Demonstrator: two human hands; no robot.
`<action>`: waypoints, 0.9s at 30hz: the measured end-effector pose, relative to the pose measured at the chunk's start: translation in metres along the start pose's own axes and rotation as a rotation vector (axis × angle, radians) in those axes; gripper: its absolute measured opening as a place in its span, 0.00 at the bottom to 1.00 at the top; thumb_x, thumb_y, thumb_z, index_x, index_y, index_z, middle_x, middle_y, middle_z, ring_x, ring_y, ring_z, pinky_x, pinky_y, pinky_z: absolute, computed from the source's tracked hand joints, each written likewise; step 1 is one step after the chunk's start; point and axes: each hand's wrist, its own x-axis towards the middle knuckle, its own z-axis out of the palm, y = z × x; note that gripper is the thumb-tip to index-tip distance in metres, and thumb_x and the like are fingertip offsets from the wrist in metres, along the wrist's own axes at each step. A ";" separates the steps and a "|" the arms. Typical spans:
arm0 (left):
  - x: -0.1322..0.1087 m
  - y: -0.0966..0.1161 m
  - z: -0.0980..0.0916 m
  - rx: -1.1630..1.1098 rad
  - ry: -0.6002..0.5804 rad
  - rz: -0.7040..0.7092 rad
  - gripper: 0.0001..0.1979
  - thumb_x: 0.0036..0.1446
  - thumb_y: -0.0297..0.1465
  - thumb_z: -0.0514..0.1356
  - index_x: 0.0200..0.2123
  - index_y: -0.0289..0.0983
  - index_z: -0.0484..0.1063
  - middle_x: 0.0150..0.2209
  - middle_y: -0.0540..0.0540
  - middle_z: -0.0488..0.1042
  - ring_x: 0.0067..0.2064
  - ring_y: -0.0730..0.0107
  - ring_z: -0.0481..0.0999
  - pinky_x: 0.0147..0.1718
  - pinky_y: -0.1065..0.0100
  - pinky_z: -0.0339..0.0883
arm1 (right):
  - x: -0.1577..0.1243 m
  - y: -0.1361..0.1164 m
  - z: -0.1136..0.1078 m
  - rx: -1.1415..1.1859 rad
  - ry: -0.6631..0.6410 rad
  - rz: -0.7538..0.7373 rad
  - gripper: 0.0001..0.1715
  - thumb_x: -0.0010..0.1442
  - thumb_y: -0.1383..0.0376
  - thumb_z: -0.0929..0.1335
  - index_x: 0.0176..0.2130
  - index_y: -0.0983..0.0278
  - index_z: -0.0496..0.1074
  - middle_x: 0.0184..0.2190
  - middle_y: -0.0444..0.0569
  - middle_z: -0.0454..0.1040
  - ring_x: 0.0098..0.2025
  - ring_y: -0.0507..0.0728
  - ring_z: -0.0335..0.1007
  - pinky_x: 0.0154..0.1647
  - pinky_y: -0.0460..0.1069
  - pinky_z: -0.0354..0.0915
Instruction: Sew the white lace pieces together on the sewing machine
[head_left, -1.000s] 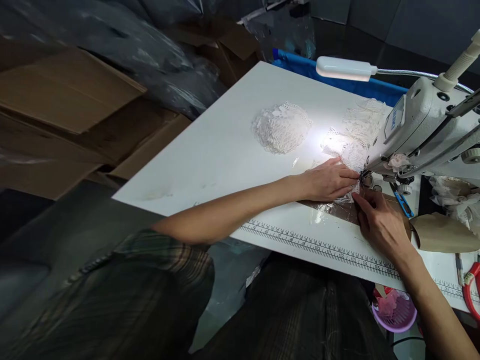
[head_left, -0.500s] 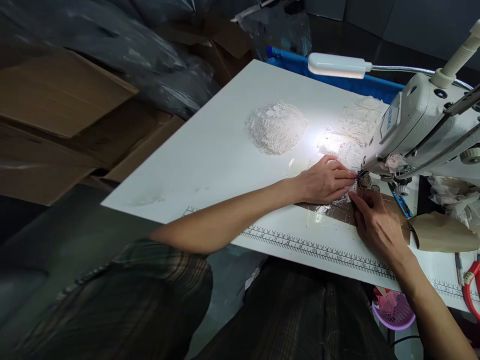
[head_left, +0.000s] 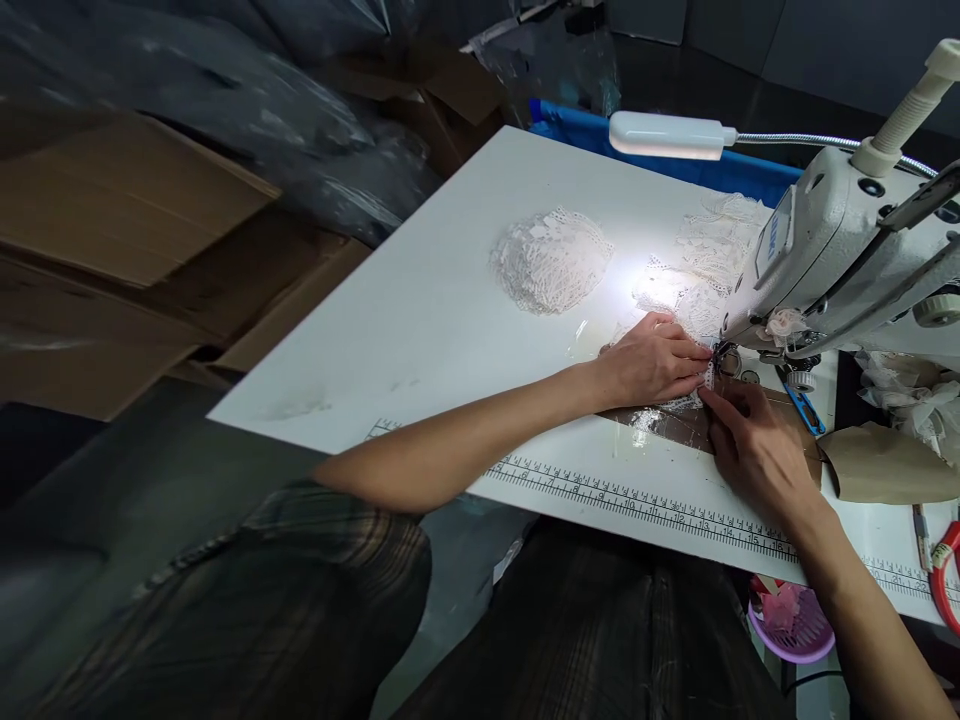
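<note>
"When the station is read from the left, which items come first?"

"An open cardboard box stands at the far left. Clear plastic sheeting lies beyond it. Next is the white tabletop, with a rounded pile of white lace lying on it, apart from both hands. A printed ruler scale runs along the near edge."

"State the condition of the left hand."

"Palm down and flat, fingers extended and close together, it presses on a lace piece. The fingertips lie just beside the needle area of the sewing machine. A white lamp is positioned above the table, behind the hand."

"Where is that piece?"

"Partly beneath the left hand, at the needle area. More loose lace lies behind it."

"And the right hand?"

"Its fingers are bent, with the tips at the near edge of the piece. Whether they pinch it cannot be told."

"List the remaining items."

"Blue snips near the right hand, a purple basket below table level, a curved brown sheet, and red-handled scissors at the far right."
</note>
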 end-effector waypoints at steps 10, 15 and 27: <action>-0.002 0.000 0.001 0.019 0.021 0.000 0.14 0.72 0.34 0.54 0.47 0.42 0.79 0.52 0.48 0.81 0.48 0.63 0.78 0.56 0.52 0.62 | 0.000 0.017 0.004 -0.021 0.022 -0.035 0.25 0.66 0.66 0.62 0.58 0.57 0.76 0.45 0.56 0.73 0.36 0.56 0.72 0.32 0.49 0.72; -0.003 0.001 0.002 0.021 0.017 0.007 0.14 0.72 0.34 0.53 0.48 0.42 0.79 0.52 0.48 0.80 0.49 0.63 0.78 0.59 0.50 0.61 | -0.002 0.012 0.002 0.010 0.030 -0.109 0.24 0.66 0.68 0.61 0.58 0.58 0.75 0.45 0.55 0.73 0.38 0.56 0.72 0.34 0.49 0.72; -0.005 0.002 -0.001 -0.010 -0.021 -0.032 0.13 0.71 0.33 0.55 0.49 0.44 0.79 0.54 0.48 0.80 0.52 0.61 0.77 0.62 0.45 0.59 | -0.002 0.004 -0.001 -0.021 0.042 -0.155 0.23 0.65 0.70 0.62 0.56 0.60 0.75 0.43 0.56 0.73 0.40 0.58 0.72 0.35 0.50 0.71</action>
